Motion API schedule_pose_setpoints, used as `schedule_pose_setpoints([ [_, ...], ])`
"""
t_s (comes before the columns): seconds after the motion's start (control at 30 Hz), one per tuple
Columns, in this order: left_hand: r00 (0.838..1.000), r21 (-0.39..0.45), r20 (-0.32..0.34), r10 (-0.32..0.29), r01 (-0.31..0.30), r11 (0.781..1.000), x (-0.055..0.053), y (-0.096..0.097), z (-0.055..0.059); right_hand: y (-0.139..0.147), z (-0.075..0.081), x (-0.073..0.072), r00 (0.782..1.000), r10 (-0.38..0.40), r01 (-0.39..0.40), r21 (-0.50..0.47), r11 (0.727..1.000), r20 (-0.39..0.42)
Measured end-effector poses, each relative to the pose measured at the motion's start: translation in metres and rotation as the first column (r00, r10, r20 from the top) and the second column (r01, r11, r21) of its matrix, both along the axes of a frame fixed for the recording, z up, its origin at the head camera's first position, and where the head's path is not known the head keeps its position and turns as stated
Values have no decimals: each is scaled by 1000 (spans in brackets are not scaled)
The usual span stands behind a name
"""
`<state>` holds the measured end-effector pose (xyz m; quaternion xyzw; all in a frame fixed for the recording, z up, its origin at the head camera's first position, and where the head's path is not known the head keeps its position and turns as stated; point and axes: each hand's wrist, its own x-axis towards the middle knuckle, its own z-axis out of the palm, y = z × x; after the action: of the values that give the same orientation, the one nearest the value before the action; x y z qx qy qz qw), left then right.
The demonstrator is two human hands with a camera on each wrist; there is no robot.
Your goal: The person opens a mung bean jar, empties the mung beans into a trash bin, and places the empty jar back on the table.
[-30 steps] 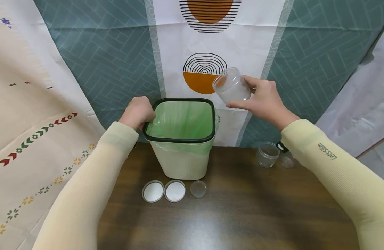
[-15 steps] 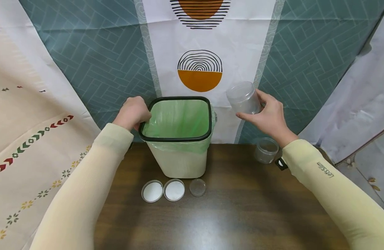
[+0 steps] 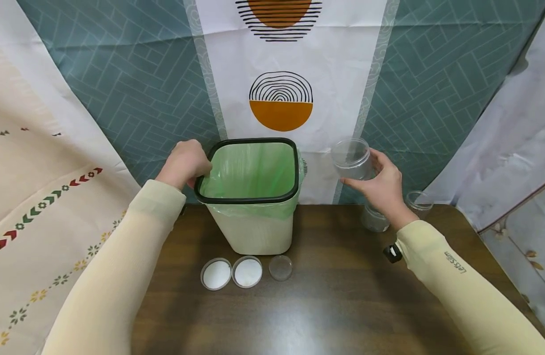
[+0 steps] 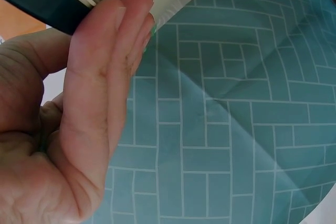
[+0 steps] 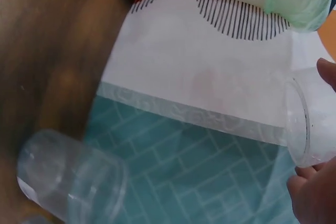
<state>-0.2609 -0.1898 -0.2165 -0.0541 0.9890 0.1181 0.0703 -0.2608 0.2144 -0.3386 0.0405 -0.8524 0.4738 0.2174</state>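
My left hand grips the left side of the black rim of a pale trash bin. A green bag lines the bin and folds over its outside. In the left wrist view, straight fingers lie against the bin's outer side. To the bin's right, my right hand holds a clear plastic jar around its side. The jar is nearly upright, lidless, above the table, with nothing visible inside. Below it a second clear jar stands on the table. A third is partly hidden behind my right wrist.
Two lids with white inserts and a clear disc-like lid lie in a row before the bin on the dark wooden table. A patterned cloth hangs close behind. The table's right edge shows beyond my right arm.
My right hand has moved right and down, away from the bin's mouth, turning the jar from tilted to nearly upright. The left hand stays at the rim. The head view has shifted slightly.
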Motion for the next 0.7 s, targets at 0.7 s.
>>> schedule_pose_setpoints([
  [0.7, 1000, 26, -5, 7, -7, 1000, 1, -1, -1, -8, -71, 7, 997, -73, 75, -115, 991, 26],
])
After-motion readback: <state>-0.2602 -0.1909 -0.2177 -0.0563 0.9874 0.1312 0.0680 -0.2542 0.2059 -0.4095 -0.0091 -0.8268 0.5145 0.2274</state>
